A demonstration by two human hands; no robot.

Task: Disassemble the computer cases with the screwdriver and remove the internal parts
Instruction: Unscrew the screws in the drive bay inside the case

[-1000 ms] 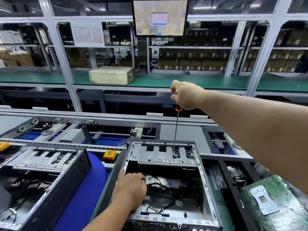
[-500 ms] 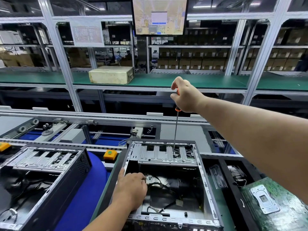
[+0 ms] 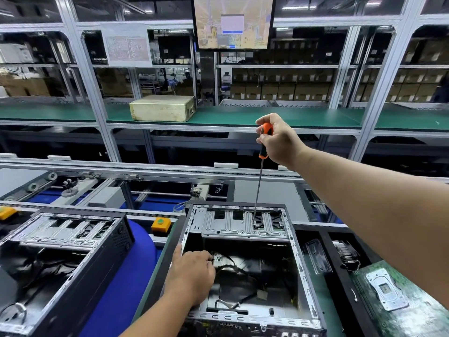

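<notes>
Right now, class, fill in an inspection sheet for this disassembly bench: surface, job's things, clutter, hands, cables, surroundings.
Surface: conveyor line with rollers and a blue pad between the cases.
Job's things: open computer case in the middle; second open case to its left; orange-handled screwdriver, tip down on the drive cage.
Clutter: green motherboard at far right; yellow button box.
Hands: right hand grips the screwdriver handle; left hand rests inside the middle case, fingers curled at a small bracket.
Cables: black wires loose inside the middle case.
Surroundings: beige box on a green shelf; monitor overhead.
</notes>
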